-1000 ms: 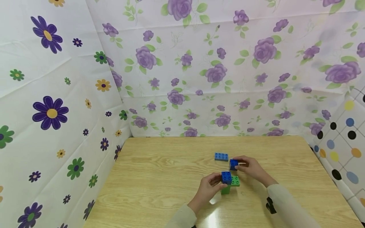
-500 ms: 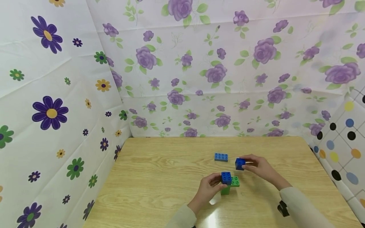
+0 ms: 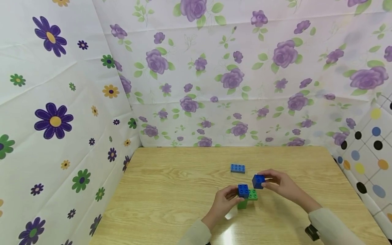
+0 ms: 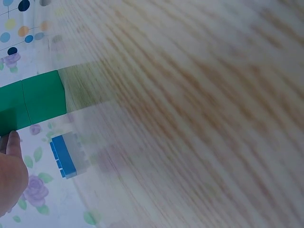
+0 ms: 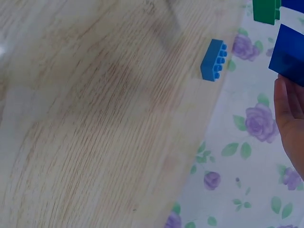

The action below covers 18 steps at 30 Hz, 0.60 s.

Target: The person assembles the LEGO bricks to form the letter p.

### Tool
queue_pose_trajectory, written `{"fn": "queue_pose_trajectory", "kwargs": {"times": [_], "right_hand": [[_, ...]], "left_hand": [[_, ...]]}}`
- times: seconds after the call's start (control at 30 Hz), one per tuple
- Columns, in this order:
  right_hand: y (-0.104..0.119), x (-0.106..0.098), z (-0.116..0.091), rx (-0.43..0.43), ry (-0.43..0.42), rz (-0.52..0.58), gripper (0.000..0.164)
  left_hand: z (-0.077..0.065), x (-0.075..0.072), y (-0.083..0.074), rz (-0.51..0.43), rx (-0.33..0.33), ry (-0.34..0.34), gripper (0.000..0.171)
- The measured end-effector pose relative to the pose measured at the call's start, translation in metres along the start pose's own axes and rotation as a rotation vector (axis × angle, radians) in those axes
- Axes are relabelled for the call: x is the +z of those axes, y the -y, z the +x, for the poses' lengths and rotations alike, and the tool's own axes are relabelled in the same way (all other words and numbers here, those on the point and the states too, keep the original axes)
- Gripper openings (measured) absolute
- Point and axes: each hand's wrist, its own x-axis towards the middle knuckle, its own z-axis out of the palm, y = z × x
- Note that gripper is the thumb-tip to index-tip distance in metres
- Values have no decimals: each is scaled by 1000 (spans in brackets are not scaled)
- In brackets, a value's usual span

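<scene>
In the head view my left hand [image 3: 224, 203] holds a stack of toy building bricks, with a dark blue brick [image 3: 243, 191] on top and green bricks [image 4: 44, 97] below it. A light green studded brick [image 3: 252, 194] juts out to the right of this stack. My right hand [image 3: 283, 186] pinches another dark blue brick [image 3: 258, 181] between thumb and fingers, tilted and raised just behind the green one. In the right wrist view that blue brick [image 5: 289, 54] is at the right edge, its far part cut off.
A lighter blue brick [image 3: 237, 168] with two rows of studs lies farther back on the wooden table [image 3: 171, 180]. Flowered cloth [image 3: 199, 85] hangs behind the table, with more patterned cloth on both sides.
My right hand has carried the dark blue brick rightward, then back toward the stack's green brick, tilting it. The left hand and stack have stayed in place.
</scene>
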Motion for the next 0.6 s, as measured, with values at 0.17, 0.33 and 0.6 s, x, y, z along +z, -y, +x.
{"fn": "queue_pose_trajectory", "kwargs": {"times": [0.17,0.33,0.6], "right_hand": [[9,4,-5,-30,14,27,33],[11,5,-10,-55,42,35,32],[5,9,-20,-24,36,42,32]], "left_hand": [[0,0,1,7,12,-1,43],[1,2,-3,-21,-57,-24,40],[0,2,-2,-8,-53,-27,41]]}}
